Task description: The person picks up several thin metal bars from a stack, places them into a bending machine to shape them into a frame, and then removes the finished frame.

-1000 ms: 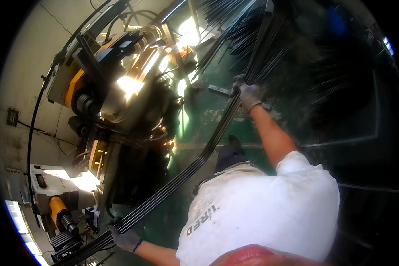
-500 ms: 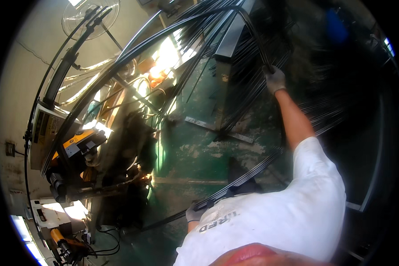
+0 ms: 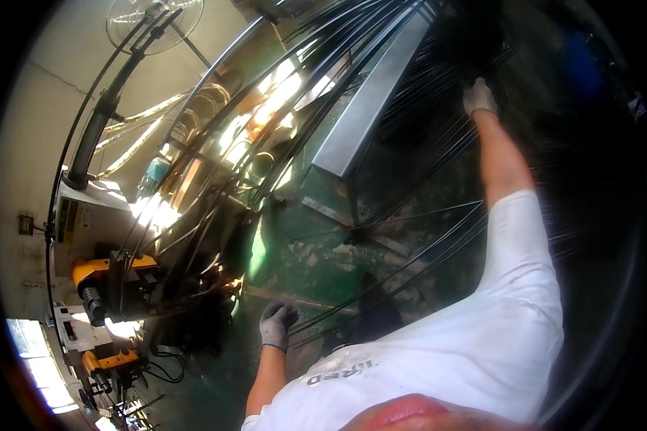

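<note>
My left hand (image 3: 277,325), in a grey-white knitted glove with a dark palm, hovers low over the floor. Its fingers are loosely bent and apart, with nothing visible in them. A few thin dark rods (image 3: 388,276) pass just to its right. Further off, my right hand (image 3: 480,98), gloved too, is stretched out at the upper right; its fingertips merge with the dark background, so any grip is hidden. Many long black rods (image 3: 316,93) fan out across the upper middle, around a square grey metal beam (image 3: 370,100).
A flat metal bar (image 3: 356,226) lies on the worn green floor (image 3: 323,262). Yellow-and-black machines (image 3: 115,276) stand at the left, with cables and hoses. A wire-caged fan (image 3: 154,21) is at the upper left. Something blue (image 3: 582,65) sits at the far right.
The bent rod bundle has left both hands; its rods now lie spread over the upper middle. My left hand has moved left, my right hand slightly right and farther away.
</note>
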A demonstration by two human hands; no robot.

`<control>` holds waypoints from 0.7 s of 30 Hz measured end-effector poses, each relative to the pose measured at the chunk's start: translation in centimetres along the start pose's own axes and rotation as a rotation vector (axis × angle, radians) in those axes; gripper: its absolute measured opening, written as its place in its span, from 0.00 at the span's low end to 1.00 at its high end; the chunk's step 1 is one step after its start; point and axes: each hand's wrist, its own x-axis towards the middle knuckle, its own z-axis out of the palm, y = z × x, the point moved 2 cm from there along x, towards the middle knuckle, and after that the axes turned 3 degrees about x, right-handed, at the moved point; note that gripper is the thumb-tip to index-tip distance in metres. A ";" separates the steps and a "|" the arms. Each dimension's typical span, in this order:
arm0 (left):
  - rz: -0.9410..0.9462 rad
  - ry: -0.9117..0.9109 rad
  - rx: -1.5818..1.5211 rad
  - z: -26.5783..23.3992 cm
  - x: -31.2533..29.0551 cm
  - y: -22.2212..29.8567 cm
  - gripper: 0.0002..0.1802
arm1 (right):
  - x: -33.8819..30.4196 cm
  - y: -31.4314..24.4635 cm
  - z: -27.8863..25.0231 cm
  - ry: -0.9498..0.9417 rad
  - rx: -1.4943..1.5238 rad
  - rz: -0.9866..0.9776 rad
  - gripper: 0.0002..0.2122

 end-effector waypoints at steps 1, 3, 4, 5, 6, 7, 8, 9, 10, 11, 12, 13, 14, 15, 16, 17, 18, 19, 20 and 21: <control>-0.010 0.039 0.045 0.0 -0.7 0.1 0.21 | 2.1 -2.9 -2.4 -0.045 -0.002 0.110 0.32; -0.036 0.077 0.047 -0.4 -1.6 -0.3 0.21 | 6.2 -5.3 -4.8 0.183 -0.179 0.211 0.36; -0.052 0.100 0.033 -0.6 -2.2 -0.7 0.21 | 6.7 -6.4 -5.2 0.304 -0.206 0.159 0.34; -0.050 0.147 -0.010 -1.1 -3.2 -2.4 0.21 | 4.3 -8.8 -6.0 0.302 -0.188 0.053 0.33; -0.079 0.176 -0.050 -1.9 -4.2 -4.0 0.21 | 0.6 -10.6 -6.5 0.298 -0.167 -0.056 0.32; -0.102 0.188 -0.092 -2.4 -4.8 -5.4 0.21 | -2.3 -10.5 -5.7 0.335 -0.123 -0.075 0.32; -0.128 0.222 -0.158 -2.8 -6.4 -7.3 0.21 | -5.5 -10.6 -2.5 0.357 -0.070 -0.124 0.32; -0.150 0.209 -0.132 -3.1 -7.7 -8.4 0.20 | -7.6 -7.9 2.6 0.406 -0.022 -0.170 0.31; -0.165 0.209 -0.120 -3.3 -8.1 -8.4 0.20 | -10.8 -4.8 8.0 0.328 -0.054 -0.132 0.30; -0.181 0.248 -0.136 -3.8 -9.5 -9.0 0.19 | -16.7 -3.9 10.5 -0.002 -0.038 -0.089 0.31; -0.170 0.239 -0.112 -4.7 -10.0 -9.6 0.19 | -21.1 0.7 16.3 -0.172 -0.018 -0.148 0.30; -0.164 0.252 -0.102 -5.7 -10.6 -10.4 0.18 | -27.8 3.3 19.8 -0.370 -0.106 -0.197 0.29; -0.190 0.305 -0.156 -6.5 -11.7 -10.8 0.18 | -35.7 4.0 20.4 -0.570 -0.202 -0.229 0.28; -0.111 0.346 -0.160 -7.8 -12.1 -12.5 0.17 | -41.8 5.8 22.7 -0.758 -0.263 -0.332 0.28; -0.053 0.361 -0.197 -8.9 -12.7 -14.0 0.16 | -48.8 5.7 22.7 -0.786 -0.292 -0.376 0.28; -0.035 0.368 -0.163 -10.2 -13.7 -14.5 0.16 | -54.6 6.7 23.3 -0.849 -0.271 -0.498 0.28; -0.017 0.396 -0.183 -11.2 -15.2 -14.3 0.16 | -59.2 7.6 23.9 -0.909 -0.248 -0.604 0.28; 0.010 0.418 -0.189 -12.5 -16.1 -15.4 0.16 | -62.7 6.8 23.8 -1.002 -0.214 -0.719 0.27; 0.042 0.431 -0.185 -14.1 -16.9 -16.7 0.16 | -66.3 5.7 23.3 -1.093 -0.179 -0.820 0.27; 0.086 0.468 -0.188 -16.1 -17.5 -18.3 0.16 | -70.2 5.0 22.6 -1.179 -0.134 -0.898 0.26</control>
